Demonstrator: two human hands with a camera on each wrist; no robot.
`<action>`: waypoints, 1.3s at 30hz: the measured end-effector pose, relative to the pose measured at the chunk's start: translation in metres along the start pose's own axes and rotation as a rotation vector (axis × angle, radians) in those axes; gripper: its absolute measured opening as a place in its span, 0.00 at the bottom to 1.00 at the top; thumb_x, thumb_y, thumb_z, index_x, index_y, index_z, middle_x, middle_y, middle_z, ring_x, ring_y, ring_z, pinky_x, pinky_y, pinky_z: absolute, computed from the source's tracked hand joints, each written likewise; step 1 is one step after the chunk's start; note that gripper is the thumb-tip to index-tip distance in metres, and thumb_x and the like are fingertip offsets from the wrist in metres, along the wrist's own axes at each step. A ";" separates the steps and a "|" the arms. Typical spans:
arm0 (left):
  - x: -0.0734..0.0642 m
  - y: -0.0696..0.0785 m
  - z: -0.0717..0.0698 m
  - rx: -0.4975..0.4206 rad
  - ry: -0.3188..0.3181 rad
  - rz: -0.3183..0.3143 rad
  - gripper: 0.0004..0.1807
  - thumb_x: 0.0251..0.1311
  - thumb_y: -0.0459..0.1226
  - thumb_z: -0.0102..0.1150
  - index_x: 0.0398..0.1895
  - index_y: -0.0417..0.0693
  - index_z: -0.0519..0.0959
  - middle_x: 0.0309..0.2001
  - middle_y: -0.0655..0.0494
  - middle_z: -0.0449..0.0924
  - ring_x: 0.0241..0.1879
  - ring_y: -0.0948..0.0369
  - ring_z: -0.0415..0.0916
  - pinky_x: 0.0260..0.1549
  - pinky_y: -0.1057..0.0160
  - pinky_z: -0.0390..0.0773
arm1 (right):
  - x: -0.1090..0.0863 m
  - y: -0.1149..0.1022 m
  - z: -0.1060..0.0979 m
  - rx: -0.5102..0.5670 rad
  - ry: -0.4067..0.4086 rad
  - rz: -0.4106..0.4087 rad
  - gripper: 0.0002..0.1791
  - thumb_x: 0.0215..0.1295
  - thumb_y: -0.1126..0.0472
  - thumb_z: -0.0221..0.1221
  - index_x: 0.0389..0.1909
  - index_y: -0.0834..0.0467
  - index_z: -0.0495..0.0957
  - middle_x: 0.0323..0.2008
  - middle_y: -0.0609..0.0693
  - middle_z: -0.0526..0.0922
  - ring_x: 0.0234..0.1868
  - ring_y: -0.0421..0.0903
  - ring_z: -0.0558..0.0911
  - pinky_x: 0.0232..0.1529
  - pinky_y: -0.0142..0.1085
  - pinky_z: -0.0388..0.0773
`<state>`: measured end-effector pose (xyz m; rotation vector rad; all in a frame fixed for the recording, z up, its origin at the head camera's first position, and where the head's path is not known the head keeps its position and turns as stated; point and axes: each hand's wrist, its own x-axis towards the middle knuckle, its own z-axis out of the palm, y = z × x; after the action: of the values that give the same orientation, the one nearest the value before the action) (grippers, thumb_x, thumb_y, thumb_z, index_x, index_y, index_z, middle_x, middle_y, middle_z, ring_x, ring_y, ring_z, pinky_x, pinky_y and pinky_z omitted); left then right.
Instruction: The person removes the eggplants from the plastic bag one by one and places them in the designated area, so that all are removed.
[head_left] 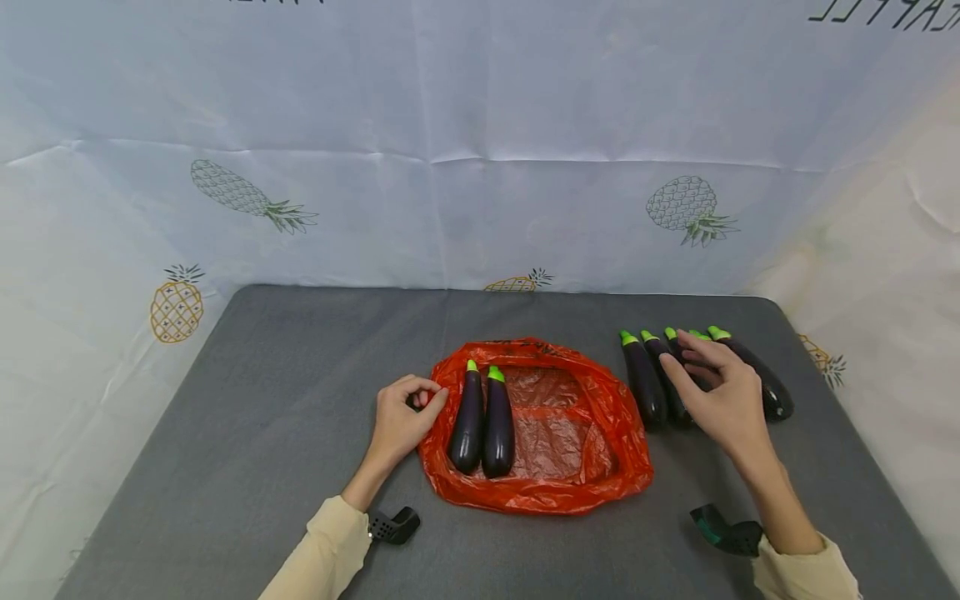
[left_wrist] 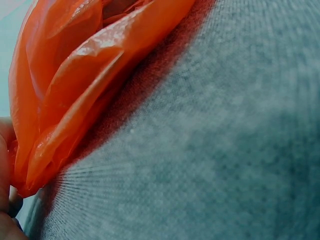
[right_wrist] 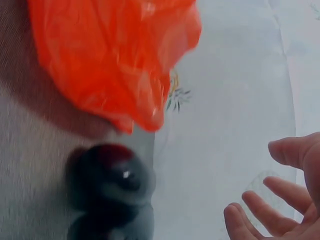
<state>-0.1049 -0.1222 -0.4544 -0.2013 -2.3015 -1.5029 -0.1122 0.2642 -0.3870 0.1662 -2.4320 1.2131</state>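
Observation:
A red plastic bag [head_left: 630, 467] lies with its mouth spread wide on the grey table. Inside its left part are two dark purple eggplants side by side, a left one [head_left: 467, 425] and a right one [head_left: 498, 433], green stem ends pointing away. My left hand [head_left: 401, 417] pinches the bag's left rim, and the left wrist view shows the plastic gathered at the fingers [left_wrist: 4, 175]. Over a row of several eggplants [head_left: 642, 379] to the bag's right, my right hand [head_left: 723, 404] hovers with fingers spread and holds nothing. It partly hides the row's middle.
The grey table [head_left: 300, 358] has rounded far corners. A pale cloth [head_left: 450, 225] with pineapple prints hangs behind it and along the sides. Each wrist carries a black device, a left one [head_left: 395, 527] and a right one [head_left: 726, 532].

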 end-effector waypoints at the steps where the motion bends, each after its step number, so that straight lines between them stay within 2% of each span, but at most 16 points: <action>1: 0.000 0.000 0.000 0.000 0.000 0.000 0.05 0.53 0.23 0.71 0.24 0.36 0.84 0.19 0.46 0.72 0.23 0.47 0.68 0.29 0.75 0.62 | 0.000 -0.002 0.002 0.004 -0.004 -0.003 0.24 0.64 0.68 0.67 0.62 0.63 0.80 0.50 0.23 0.75 0.48 0.17 0.77 0.48 0.11 0.71; 3: 0.000 0.000 0.000 0.000 0.000 0.001 0.05 0.53 0.23 0.71 0.24 0.36 0.84 0.19 0.46 0.72 0.23 0.47 0.68 0.28 0.74 0.62 | -0.002 -0.005 0.006 0.014 -0.014 -0.007 0.24 0.64 0.68 0.67 0.62 0.63 0.80 0.52 0.32 0.79 0.48 0.19 0.77 0.48 0.11 0.71; 7: 0.000 0.000 0.000 0.001 0.001 0.003 0.05 0.53 0.23 0.71 0.24 0.36 0.84 0.20 0.46 0.72 0.23 0.47 0.68 0.29 0.76 0.62 | -0.005 -0.011 0.014 0.024 -0.045 -0.010 0.24 0.65 0.68 0.66 0.62 0.64 0.79 0.55 0.57 0.82 0.48 0.19 0.77 0.48 0.11 0.72; 10: 0.000 0.000 0.000 -0.002 0.001 0.009 0.05 0.53 0.23 0.71 0.24 0.36 0.84 0.19 0.46 0.72 0.22 0.47 0.68 0.29 0.77 0.61 | -0.007 -0.016 0.019 0.037 -0.067 -0.011 0.24 0.65 0.68 0.66 0.62 0.66 0.78 0.56 0.64 0.81 0.48 0.19 0.76 0.48 0.12 0.72; 23: 0.000 0.000 0.000 -0.003 0.001 0.019 0.06 0.53 0.23 0.70 0.24 0.36 0.84 0.19 0.47 0.71 0.22 0.47 0.68 0.28 0.76 0.61 | -0.016 -0.029 0.049 0.109 -0.158 -0.016 0.23 0.67 0.68 0.65 0.62 0.64 0.79 0.58 0.64 0.81 0.48 0.20 0.77 0.48 0.15 0.76; 25: 0.000 0.000 0.000 -0.002 0.001 0.017 0.06 0.54 0.23 0.70 0.24 0.36 0.84 0.19 0.47 0.71 0.22 0.47 0.68 0.28 0.76 0.62 | -0.018 -0.031 0.055 0.109 -0.171 -0.012 0.23 0.66 0.67 0.66 0.62 0.63 0.79 0.58 0.63 0.82 0.48 0.24 0.80 0.48 0.17 0.77; 27: 0.000 0.000 0.000 -0.003 0.000 0.014 0.06 0.54 0.23 0.70 0.24 0.36 0.84 0.19 0.47 0.71 0.22 0.47 0.68 0.28 0.76 0.62 | -0.020 -0.033 0.061 0.103 -0.187 -0.008 0.23 0.66 0.66 0.67 0.62 0.62 0.79 0.57 0.61 0.82 0.48 0.34 0.84 0.48 0.20 0.79; 29: 0.000 0.000 0.000 -0.003 -0.002 0.014 0.06 0.54 0.23 0.70 0.24 0.36 0.84 0.19 0.46 0.72 0.22 0.47 0.68 0.28 0.76 0.62 | -0.021 -0.036 0.067 0.097 -0.203 -0.003 0.23 0.66 0.64 0.67 0.62 0.61 0.80 0.57 0.61 0.83 0.48 0.45 0.86 0.48 0.26 0.83; 32: 0.000 0.000 0.000 -0.002 -0.002 0.014 0.06 0.54 0.23 0.70 0.24 0.36 0.84 0.19 0.46 0.72 0.22 0.47 0.68 0.28 0.75 0.62 | -0.024 -0.040 0.077 0.099 -0.235 0.007 0.24 0.66 0.63 0.67 0.63 0.61 0.80 0.57 0.61 0.83 0.48 0.56 0.86 0.48 0.39 0.86; 35: 0.000 0.000 0.000 0.001 -0.002 0.012 0.06 0.53 0.23 0.70 0.24 0.36 0.84 0.19 0.46 0.72 0.22 0.48 0.68 0.28 0.75 0.62 | -0.026 -0.044 0.086 0.120 -0.262 0.017 0.25 0.66 0.62 0.68 0.63 0.62 0.79 0.57 0.61 0.82 0.49 0.58 0.86 0.48 0.47 0.85; 39: 0.000 0.000 0.000 0.002 -0.004 0.006 0.05 0.54 0.23 0.70 0.24 0.37 0.84 0.19 0.47 0.72 0.22 0.48 0.68 0.28 0.76 0.62 | -0.029 -0.047 0.097 0.163 -0.288 0.033 0.25 0.65 0.63 0.68 0.63 0.64 0.79 0.59 0.62 0.82 0.49 0.59 0.86 0.49 0.46 0.85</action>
<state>-0.1055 -0.1224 -0.4546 -0.2112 -2.3034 -1.4982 -0.1027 0.1567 -0.4158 0.3725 -2.5820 1.4933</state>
